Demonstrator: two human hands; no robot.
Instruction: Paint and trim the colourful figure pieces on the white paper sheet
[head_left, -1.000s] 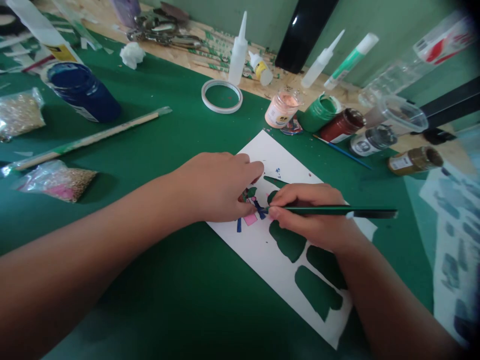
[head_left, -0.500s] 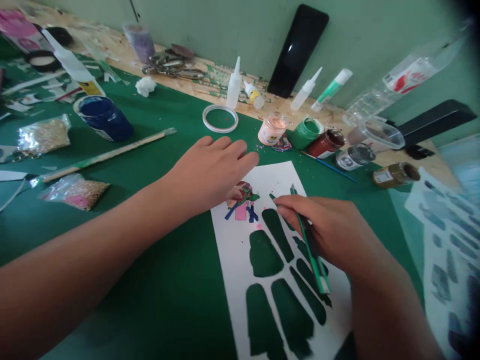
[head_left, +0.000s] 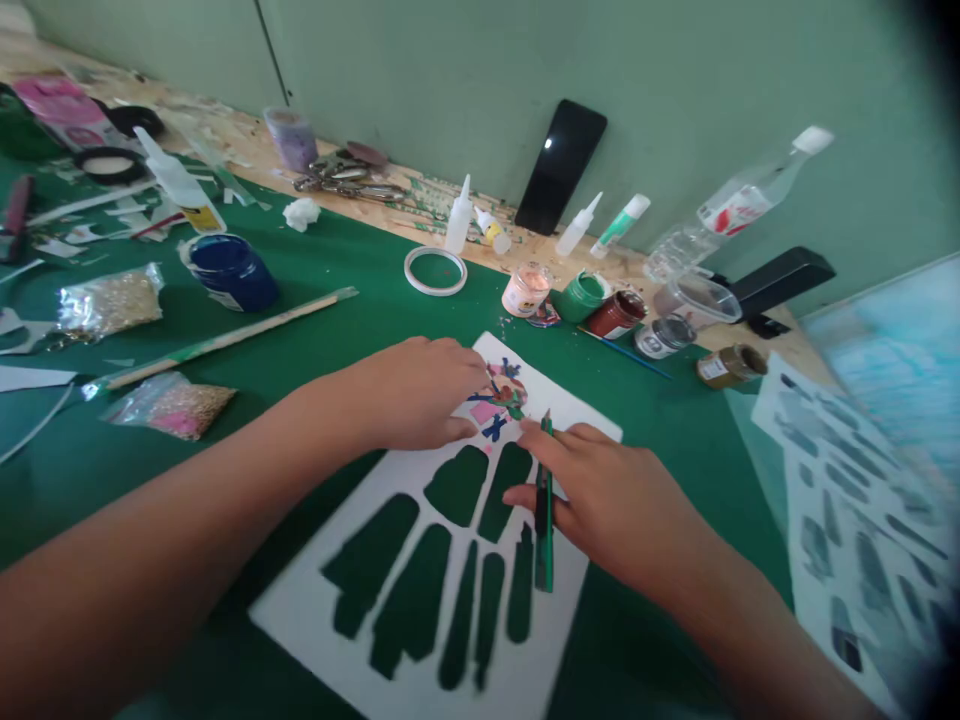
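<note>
A white paper sheet [head_left: 352,620] with several cut-out openings lies aslant on the green mat, which shows through the holes. At its upper part are small coloured pieces [head_left: 501,398] in pink, blue, green and brown. My left hand [head_left: 420,395] rests palm down over the sheet's upper left edge, thumb apart from the fingers, fingertips beside these pieces. Against my right hand [head_left: 592,480] lies a slim green and black craft knife [head_left: 545,540], held between thumb and fingers. Its narrow end points away from me. My right fingertips touch the sheet just below the coloured pieces.
Open paint jars [head_left: 581,297] stand along the mat's far right edge, with a tape ring [head_left: 436,271] left of them. On the left are a blue paint jar [head_left: 229,272], a wooden stick [head_left: 225,343] and bead bags [head_left: 172,405]. Another cut-out sheet [head_left: 817,480] lies right.
The white sheet has turned clockwise, its near end swinging left. My left hand has come down nearer to me onto its edge. My right hand has shifted left and nearer, still with the craft knife.
</note>
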